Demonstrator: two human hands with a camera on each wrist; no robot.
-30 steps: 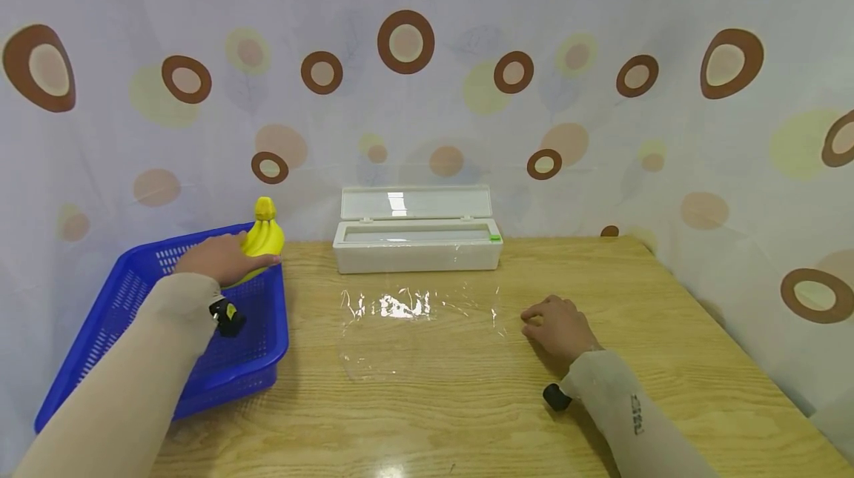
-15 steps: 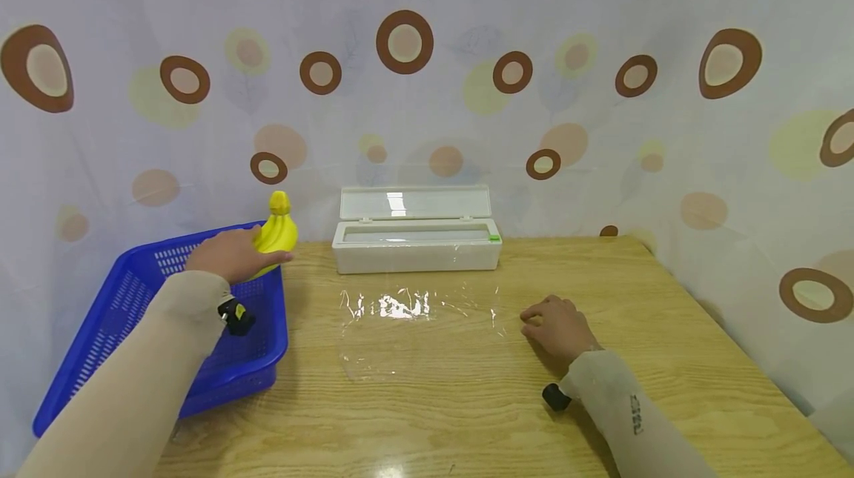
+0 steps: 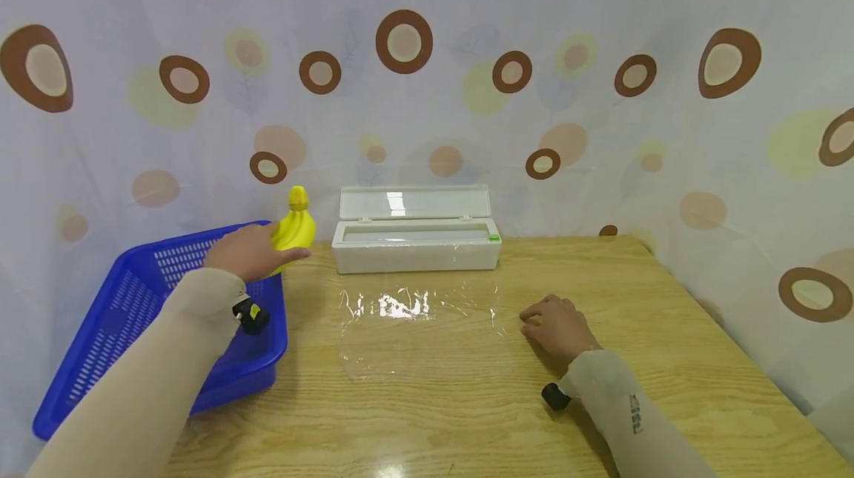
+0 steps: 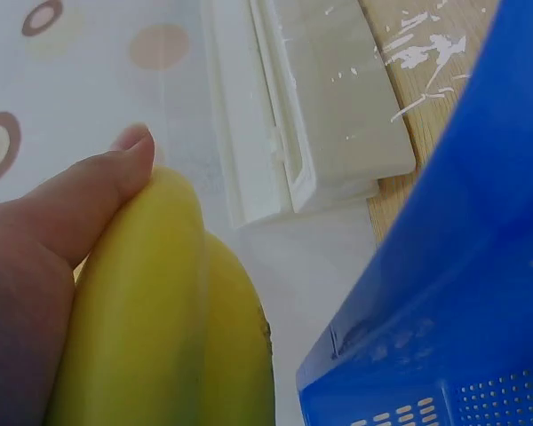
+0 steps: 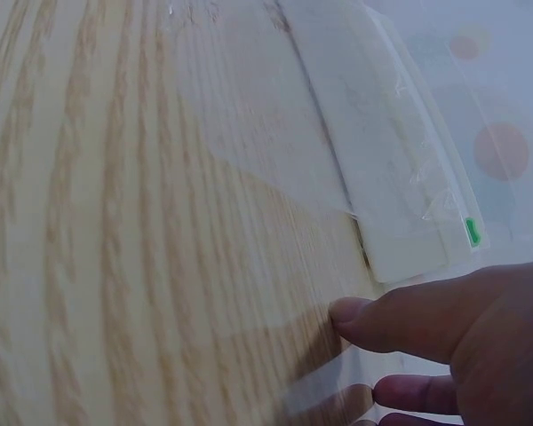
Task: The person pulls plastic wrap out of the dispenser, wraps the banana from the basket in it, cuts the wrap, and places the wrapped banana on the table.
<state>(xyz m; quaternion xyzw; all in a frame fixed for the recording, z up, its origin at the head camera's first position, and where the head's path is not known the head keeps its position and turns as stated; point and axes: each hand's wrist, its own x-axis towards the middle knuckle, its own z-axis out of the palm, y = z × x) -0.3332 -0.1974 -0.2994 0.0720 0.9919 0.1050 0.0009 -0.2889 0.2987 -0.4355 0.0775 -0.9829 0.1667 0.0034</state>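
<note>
My left hand (image 3: 243,252) grips a yellow bunch of bananas (image 3: 296,230), stem end up, over the right rim of the blue basket (image 3: 283,330). In the left wrist view the thumb lies along the bananas (image 4: 142,311), and the other fingers are hidden. My right hand (image 3: 559,328) rests on the wooden table with its fingers loosely bent and nothing in them. Left of it, clear plastic film (image 3: 400,337) lies flat on the table. The film runs from a white cling film dispenser (image 3: 416,257) whose lid stands up.
A patterned curtain (image 3: 427,122) hangs right behind the table (image 3: 467,426). The dispenser stands against it at the back. On its right end sits a small green slider (image 3: 494,238). The blue basket takes up the table's left side.
My left hand has carried the bananas to the right and slightly up, from above the basket's inside to past its right rim. The right hand has stayed still.
</note>
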